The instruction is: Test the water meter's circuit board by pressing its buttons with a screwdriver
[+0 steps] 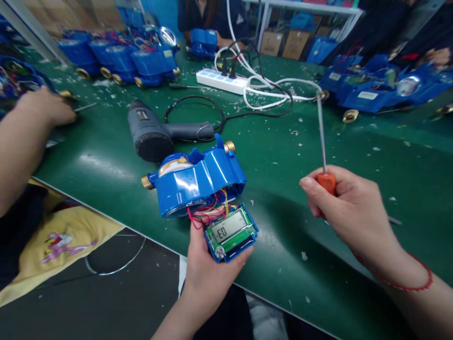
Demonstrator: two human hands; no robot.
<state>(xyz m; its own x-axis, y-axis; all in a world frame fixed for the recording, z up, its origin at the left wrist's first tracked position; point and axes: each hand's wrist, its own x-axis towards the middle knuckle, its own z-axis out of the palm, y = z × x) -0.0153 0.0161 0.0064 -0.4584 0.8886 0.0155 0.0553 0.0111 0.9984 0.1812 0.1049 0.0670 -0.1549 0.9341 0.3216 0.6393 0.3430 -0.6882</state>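
"Left side first. What have you got from out there?"

"My left hand [208, 269] has a closed hold on the display module [231, 231]. Thumb along the lower edge, fingers at the opposite side. Screen faces up at me, dark characters on it, green board around."

"Where does the module sit?"

"Over the near part of the green bench [283, 151], just beside the blue meter body [198, 184]. Red and yellow wires [222, 200] run between the two. Brass fitting [146, 182] at the body's left end."

"And the right?"

"My right hand [348, 203] is wrapped round the orange handle of a screwdriver [322, 137], well apart from the module. Shaft points away from me. Tip lines up with a blue unit [378, 87] at far right; I cannot tell if they touch."

"Surroundings?"

"Grey heat gun [150, 130] on its side, just behind the meter body. White power strip [222, 81] beyond it, cables looped to the right. Upper left, a row of blue units [118, 59]. Far left, a co-worker's hand [46, 106]."
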